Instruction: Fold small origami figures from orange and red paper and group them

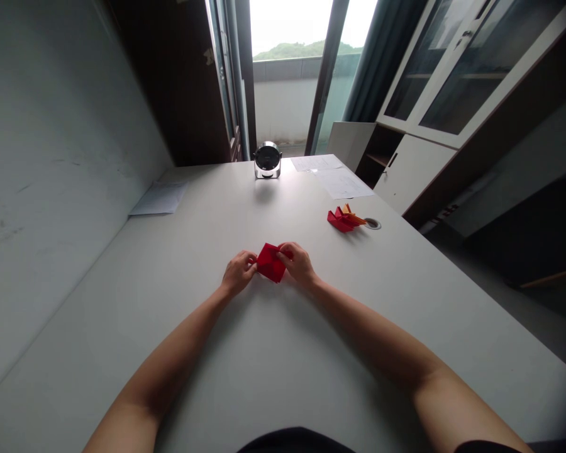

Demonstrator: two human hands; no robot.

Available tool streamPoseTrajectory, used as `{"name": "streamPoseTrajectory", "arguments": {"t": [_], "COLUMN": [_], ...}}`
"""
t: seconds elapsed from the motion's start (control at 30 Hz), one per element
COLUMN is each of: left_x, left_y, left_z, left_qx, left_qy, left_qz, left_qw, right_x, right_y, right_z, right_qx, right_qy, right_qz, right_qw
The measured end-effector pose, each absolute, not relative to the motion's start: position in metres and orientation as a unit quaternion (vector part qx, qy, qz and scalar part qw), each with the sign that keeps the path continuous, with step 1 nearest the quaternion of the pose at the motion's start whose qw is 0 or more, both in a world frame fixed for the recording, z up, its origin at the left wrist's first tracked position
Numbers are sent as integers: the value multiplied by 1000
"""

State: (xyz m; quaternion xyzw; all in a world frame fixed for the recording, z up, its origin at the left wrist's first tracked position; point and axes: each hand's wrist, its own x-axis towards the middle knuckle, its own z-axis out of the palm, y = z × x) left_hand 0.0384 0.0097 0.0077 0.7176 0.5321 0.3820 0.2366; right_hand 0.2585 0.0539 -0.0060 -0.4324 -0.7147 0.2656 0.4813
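A folded piece of red paper (pixel 270 264) is held between both hands, just above or on the white table. My left hand (pixel 239 272) pinches its left corner between thumb and fingers. On the other side, my right hand (pixel 298 262) grips the upper right edge, with the thumb lying over the paper's face. Farther back to the right lie several folded paper pieces (pixel 343 219), red and orange, close together.
A round black-and-silver device on a stand (pixel 267 161) is at the table's far edge. Paper sheets (pixel 342 182) lie at the back right, and more sheets (pixel 159 198) by the left wall. A round cable hole (pixel 372 223) is near the right edge.
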Motion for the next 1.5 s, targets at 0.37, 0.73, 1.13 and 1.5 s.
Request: {"name": "streamPoseTrajectory", "arguments": {"t": [0.37, 0.73, 1.13, 1.5], "left_x": [40, 43, 46, 44], "left_y": [17, 7, 2, 6], "left_z": [-4, 6, 15, 12], "left_qx": [599, 645, 681, 629], "left_qy": [437, 480, 506, 507], "left_qz": [483, 434, 410, 464], "left_qw": [465, 406, 337, 364], "right_x": [254, 255, 248, 251], "right_y": [43, 42, 31, 37], "right_z": [3, 0, 2, -3], "right_qx": [-380, -425, -397, -398], "right_qy": [-701, -701, -753, -727], "right_qz": [343, 372, 393, 416], "right_qw": [496, 436, 349, 375]}}
